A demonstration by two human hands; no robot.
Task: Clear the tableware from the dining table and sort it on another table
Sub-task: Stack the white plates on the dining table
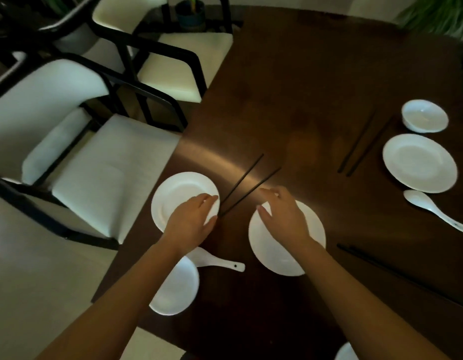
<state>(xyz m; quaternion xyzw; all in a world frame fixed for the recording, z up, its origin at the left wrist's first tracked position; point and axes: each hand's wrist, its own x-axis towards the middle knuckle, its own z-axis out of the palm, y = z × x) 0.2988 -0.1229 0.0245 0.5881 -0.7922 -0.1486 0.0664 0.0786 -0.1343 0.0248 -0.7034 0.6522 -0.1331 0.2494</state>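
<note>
Two white plates sit near the desk (290,87) edge: the left hand (191,222) rests on one plate (178,193), fingers (208,200) spread and gripping nothing; the right hand (284,216) hovers loosely open above the other plate (274,253). Both look rigid, smooth and breakable, best pinched at the rim.

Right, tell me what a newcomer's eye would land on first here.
Two bare hands over white plates on the near part of the dark dining table: the left hand on the left plate, the right hand over the near plate. Black chopsticks lie between them. At the far right sit a bowl, a plate and a spoon.
</note>
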